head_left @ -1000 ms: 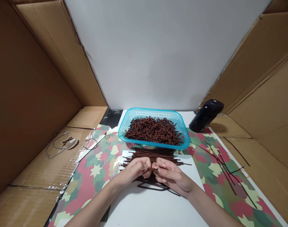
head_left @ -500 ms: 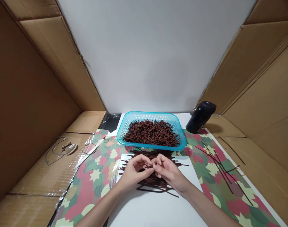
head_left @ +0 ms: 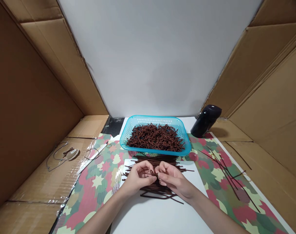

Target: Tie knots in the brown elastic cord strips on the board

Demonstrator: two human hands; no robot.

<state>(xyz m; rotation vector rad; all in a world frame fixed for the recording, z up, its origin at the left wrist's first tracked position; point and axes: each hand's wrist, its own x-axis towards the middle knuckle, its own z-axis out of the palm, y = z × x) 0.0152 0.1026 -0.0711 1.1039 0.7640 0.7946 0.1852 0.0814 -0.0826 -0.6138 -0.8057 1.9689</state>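
My left hand point(head_left: 137, 177) and my right hand point(head_left: 172, 179) meet fingertip to fingertip above a pile of straight brown cords point(head_left: 157, 162) on a white sheet point(head_left: 160, 214). Both hands pinch one short brown cord point(head_left: 153, 173) between them, its middle curled into a small loop. Behind the pile stands a turquoise plastic basket point(head_left: 128, 130) filled with many tied brown cord pieces point(head_left: 155, 137).
A black device point(head_left: 205, 120) leans at the back right. Several long loose brown cords point(head_left: 226, 174) lie on the patterned mat point(head_left: 94, 182) to the right. A thin wire loop and small tag point(head_left: 65, 152) rest on taped cardboard at left. Cardboard walls enclose both sides.
The view tilted up a little a second ago. My fingers have kept working the short cord, closing together over it; the hands stay in the same place.
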